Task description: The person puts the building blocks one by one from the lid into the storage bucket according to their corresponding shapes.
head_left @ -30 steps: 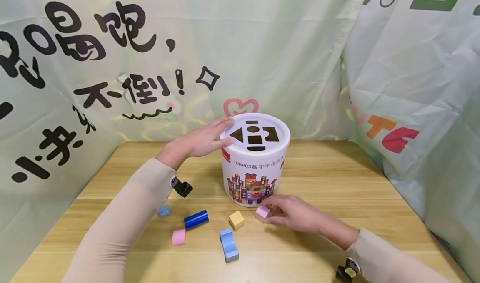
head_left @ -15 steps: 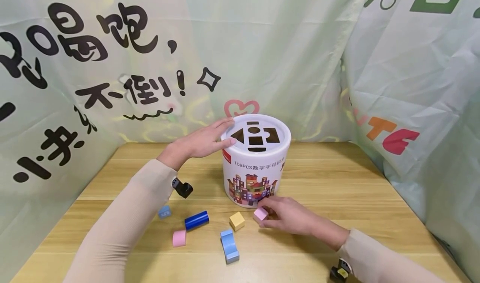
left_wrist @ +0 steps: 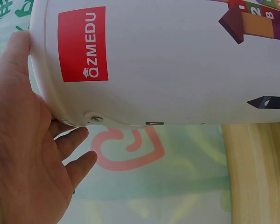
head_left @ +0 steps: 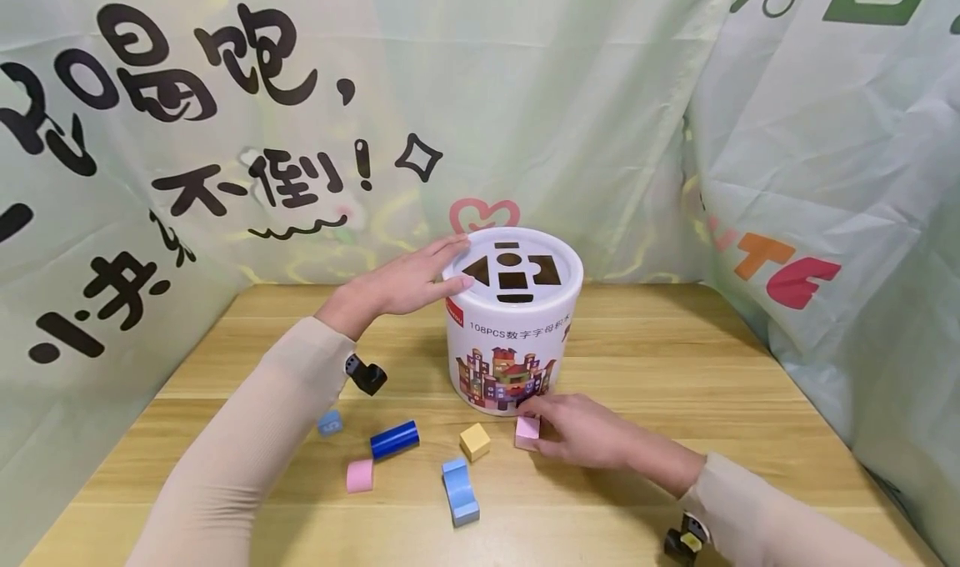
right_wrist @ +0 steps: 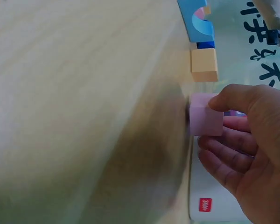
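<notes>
A white lidded bucket with shaped holes in its lid stands on the table. My left hand rests on the left side of its rim, thumb over the lid's edge. In the left wrist view, the left hand's fingers reach loosely past the bucket's side. My right hand pinches a pink cube block in front of the bucket. The right wrist view shows the thumb on one face of the pink cube, fingers behind it, the cube low over the wood.
Left of the pink cube lie a yellow cube, a light blue curved block, a dark blue cylinder, a pink curved block and a light blue numbered block. Printed cloth hangs behind the wooden table.
My right hand has shifted slightly left and closed in on the pink cube, which has turned so one face points toward me. The left hand stays on the bucket.
</notes>
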The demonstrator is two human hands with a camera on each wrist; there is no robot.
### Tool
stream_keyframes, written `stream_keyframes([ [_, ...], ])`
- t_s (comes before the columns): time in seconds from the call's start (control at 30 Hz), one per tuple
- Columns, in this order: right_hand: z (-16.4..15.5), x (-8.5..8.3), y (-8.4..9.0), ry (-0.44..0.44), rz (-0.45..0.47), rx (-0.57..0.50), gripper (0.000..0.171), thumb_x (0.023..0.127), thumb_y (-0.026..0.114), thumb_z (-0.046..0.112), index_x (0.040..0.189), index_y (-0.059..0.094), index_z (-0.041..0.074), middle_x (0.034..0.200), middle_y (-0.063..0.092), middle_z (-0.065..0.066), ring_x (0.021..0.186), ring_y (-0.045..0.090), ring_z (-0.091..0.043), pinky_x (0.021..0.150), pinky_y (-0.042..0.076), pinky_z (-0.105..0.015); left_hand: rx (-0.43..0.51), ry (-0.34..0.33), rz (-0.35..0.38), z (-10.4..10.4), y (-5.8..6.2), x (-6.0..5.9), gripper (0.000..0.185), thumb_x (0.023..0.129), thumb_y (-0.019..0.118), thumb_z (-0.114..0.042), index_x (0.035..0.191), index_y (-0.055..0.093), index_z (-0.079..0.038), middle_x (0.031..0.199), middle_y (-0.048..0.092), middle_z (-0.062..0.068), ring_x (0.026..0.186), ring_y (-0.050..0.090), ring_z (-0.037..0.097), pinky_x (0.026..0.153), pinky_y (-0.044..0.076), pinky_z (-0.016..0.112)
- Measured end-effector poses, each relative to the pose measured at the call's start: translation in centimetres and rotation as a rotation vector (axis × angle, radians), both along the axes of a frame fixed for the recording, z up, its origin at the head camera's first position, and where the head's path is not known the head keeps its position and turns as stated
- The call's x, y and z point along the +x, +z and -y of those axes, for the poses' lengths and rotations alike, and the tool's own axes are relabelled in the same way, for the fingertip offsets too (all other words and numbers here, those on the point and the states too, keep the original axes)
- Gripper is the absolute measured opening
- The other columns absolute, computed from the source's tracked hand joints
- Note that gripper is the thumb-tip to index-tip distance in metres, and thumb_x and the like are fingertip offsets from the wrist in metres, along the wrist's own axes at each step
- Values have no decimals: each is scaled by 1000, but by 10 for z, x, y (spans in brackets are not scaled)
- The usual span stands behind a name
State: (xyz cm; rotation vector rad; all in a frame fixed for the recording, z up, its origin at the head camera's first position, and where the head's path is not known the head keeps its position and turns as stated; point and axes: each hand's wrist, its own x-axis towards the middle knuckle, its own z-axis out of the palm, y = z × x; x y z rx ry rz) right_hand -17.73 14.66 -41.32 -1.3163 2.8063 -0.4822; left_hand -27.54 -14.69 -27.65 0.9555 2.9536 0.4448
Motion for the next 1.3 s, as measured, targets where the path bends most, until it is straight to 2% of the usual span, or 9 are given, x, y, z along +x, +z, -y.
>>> stream_keyframes([
  [0.27, -8, -4, 27, 9, 33, -23, 39, 88, 73, 26, 122, 65, 8, 119, 65, -4, 102, 62, -18, 86, 53, -37, 3, -7, -14, 0, 1, -1, 82, 95, 34, -69, 159, 15, -20, 163, 13, 5, 144, 25, 28, 111, 29, 52],
  [0.63, -12, -5, 67, 52, 37, -97, 37, 91, 71, 30, 122, 66, 11, 121, 63, 3, 110, 59, -14, 92, 51, -39, 1, -3, 3, 1, 0, -1, 83, 95, 33, -70, 159, 14, -21, 163, 12, 3, 144, 25, 29, 111, 29, 53],
  [0.93, -14, -5, 107, 122, 48, -150, 36, 90, 70, 19, 125, 64, 12, 128, 61, 0, 116, 57, -16, 96, 49, -40, 8, -1, -2, 1, 0, -1, 82, 95, 34, -70, 159, 15, -22, 163, 13, 1, 144, 25, 27, 111, 29, 51],
  [1.2, -19, -8, 138, 107, 53, -189, 39, 89, 72, 16, 127, 64, 14, 129, 61, 3, 116, 57, -14, 96, 48, -40, 5, -5, 1, 0, -1, -2, 83, 94, 33, -71, 159, 15, -21, 163, 12, 2, 145, 24, 27, 111, 29, 52],
  [1.3, -19, -10, 149, 100, 26, -205, 39, 88, 74, 15, 126, 65, 15, 122, 64, 6, 107, 59, -11, 91, 50, -37, 7, -4, 2, 1, -1, -2, 83, 94, 33, -71, 159, 15, -21, 163, 12, 1, 145, 23, 26, 112, 28, 51],
])
